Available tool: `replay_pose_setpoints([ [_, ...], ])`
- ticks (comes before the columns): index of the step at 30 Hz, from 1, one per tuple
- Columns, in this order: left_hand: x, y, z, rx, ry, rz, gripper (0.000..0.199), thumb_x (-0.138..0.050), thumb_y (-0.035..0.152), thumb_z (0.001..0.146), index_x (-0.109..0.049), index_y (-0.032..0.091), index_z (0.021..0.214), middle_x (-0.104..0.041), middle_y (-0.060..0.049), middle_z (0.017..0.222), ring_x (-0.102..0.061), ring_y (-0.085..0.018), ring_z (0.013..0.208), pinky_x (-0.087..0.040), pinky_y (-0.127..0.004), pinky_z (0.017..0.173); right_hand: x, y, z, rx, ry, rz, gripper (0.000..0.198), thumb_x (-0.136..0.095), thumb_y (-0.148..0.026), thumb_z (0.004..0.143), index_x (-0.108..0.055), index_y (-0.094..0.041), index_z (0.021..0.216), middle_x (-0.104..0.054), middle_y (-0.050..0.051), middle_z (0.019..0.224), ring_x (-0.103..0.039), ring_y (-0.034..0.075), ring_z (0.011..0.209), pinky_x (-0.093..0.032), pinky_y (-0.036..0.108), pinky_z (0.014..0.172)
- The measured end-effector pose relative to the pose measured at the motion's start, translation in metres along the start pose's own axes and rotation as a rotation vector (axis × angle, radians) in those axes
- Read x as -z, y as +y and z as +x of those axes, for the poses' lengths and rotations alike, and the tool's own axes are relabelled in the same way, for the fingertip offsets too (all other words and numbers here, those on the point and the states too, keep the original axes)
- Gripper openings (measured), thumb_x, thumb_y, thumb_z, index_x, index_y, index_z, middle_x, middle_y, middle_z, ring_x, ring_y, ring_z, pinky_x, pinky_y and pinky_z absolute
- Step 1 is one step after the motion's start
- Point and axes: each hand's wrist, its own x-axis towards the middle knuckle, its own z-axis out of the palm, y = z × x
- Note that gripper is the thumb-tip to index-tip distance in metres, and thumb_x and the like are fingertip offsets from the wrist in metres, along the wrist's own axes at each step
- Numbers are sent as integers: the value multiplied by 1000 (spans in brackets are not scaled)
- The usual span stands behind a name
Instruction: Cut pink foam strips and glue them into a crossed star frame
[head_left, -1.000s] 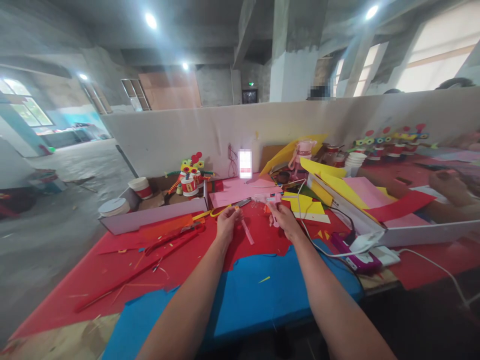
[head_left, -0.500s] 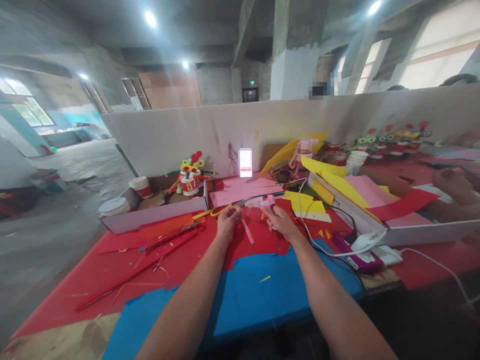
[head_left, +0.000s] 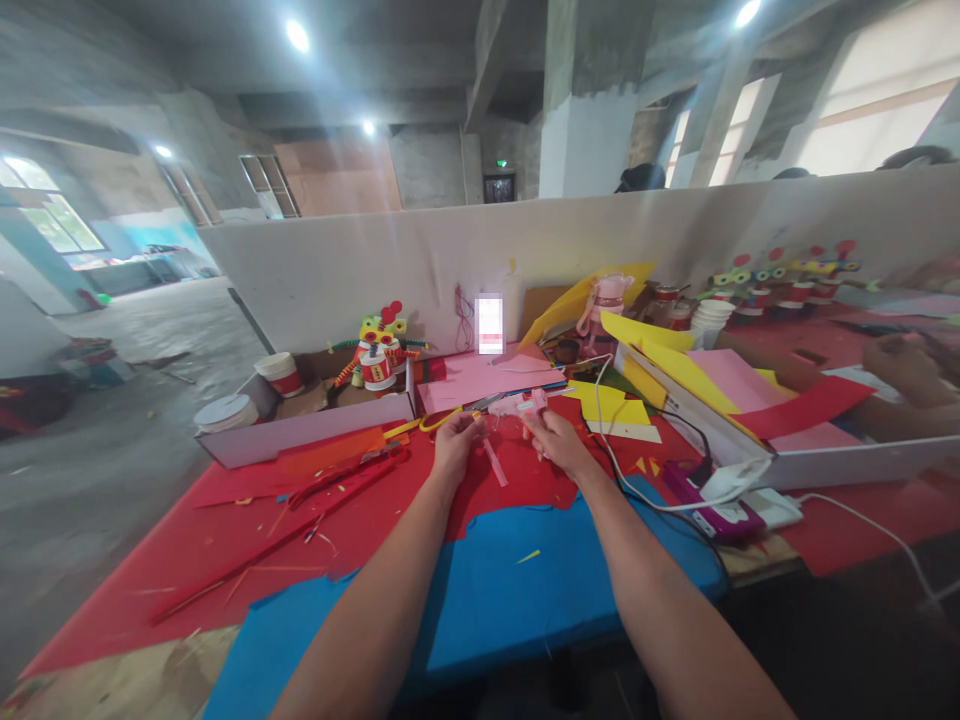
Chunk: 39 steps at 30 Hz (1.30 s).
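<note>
Over the red sheet (head_left: 525,480) that covers the middle of the table, two bare hands work close together, the fingertips near each other but apart. The left hand (head_left: 456,445) has its fingers pinched on a narrow pink strip (head_left: 495,465), which slants down from them towards the person; a small orange bit shows at the fingertips, too small to make out. The right hand (head_left: 556,440) is wrapped around the handle of a pink glue gun (head_left: 519,403), whose nozzle end points left, just beyond the left fingertips. Yellow-handled scissors (head_left: 441,419) lie just behind the left hand, and pink paper (head_left: 480,382) lies further back, below a bright screen (head_left: 490,325) at the pale partition (head_left: 360,250). A blue sheet (head_left: 555,580) spreads along the near edge, under the forearms. To the left, a shallow box (head_left: 322,432) holds a paper-cup figure (head_left: 379,368) and a red-and-white cup (head_left: 279,376). To the right lie yellow paper pieces (head_left: 619,406), a purple power strip (head_left: 720,512) with white plugs, and a white box (head_left: 870,465) heaped with coloured paper
</note>
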Motion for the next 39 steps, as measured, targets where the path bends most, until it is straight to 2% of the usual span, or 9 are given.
replay_pose_setpoints([
  [9, 0, 1, 0, -3, -12, 6, 44, -88, 37, 49, -66, 15, 80, -64, 1, 63, -59, -11, 55, -47, -22, 55, 1, -4, -1, -1, -8, -68, 48, -48, -68, 81, -46, -22, 69, -41, -7, 48, -44, 10, 39, -38, 21, 38],
  [17, 1, -2, 2, -10, -19, 19, 43, -88, 37, 50, -67, 15, 81, -65, 0, 64, -60, -12, 57, -48, -23, 57, 1, 1, 1, 22, -4, -93, 46, -46, -67, 82, -45, -22, 70, -46, -5, 52, -45, 9, 39, -38, 21, 39],
  [27, 0, -1, 1, -8, -21, 11, 41, -88, 35, 50, -67, 15, 80, -66, 0, 65, -60, -11, 57, -47, -23, 57, 1, 0, 0, 14, -7, -116, 45, -46, -64, 83, -45, -22, 69, -44, -5, 50, -45, 10, 38, -38, 21, 38],
  [39, 1, -2, 2, -17, -31, 37, 41, -86, 36, 52, -67, 15, 81, -66, 0, 65, -60, -12, 57, -46, -22, 56, 2, 2, 1, 26, -5, -115, 45, -47, -64, 83, -45, -22, 70, -49, -4, 57, -46, 9, 39, -39, 21, 38],
])
